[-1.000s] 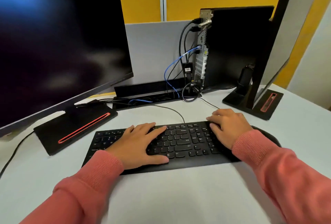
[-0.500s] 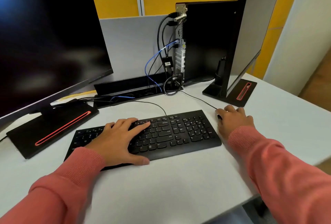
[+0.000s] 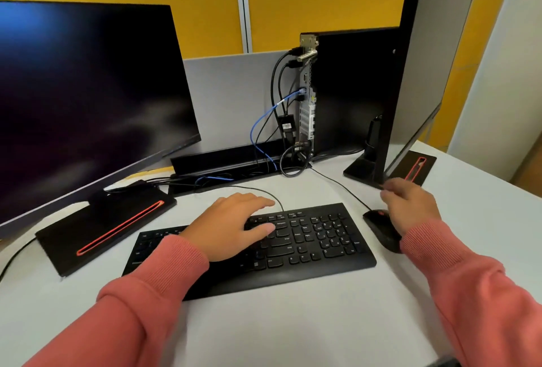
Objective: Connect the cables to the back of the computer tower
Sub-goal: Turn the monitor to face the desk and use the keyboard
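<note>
A slim black computer tower stands upright at the back of the desk, its rear panel facing left. Several black cables and a blue cable are plugged into that panel and drop to a cable tray. My left hand lies flat on the black keyboard, fingers spread, holding nothing. My right hand hovers just above and beyond the black mouse, fingers loosely apart. Thin cords run from the keyboard and the mouse toward the tower's base.
A large dark monitor on a flat black base fills the left. A second monitor, seen from the side, stands right of the tower. A grey divider and yellow wall close the back. The desk edge runs close on the right.
My right hand left the keyboard, went to the mouse on the right, and now lifts off it toward the second monitor's base. My left hand slid forward on the keys.
</note>
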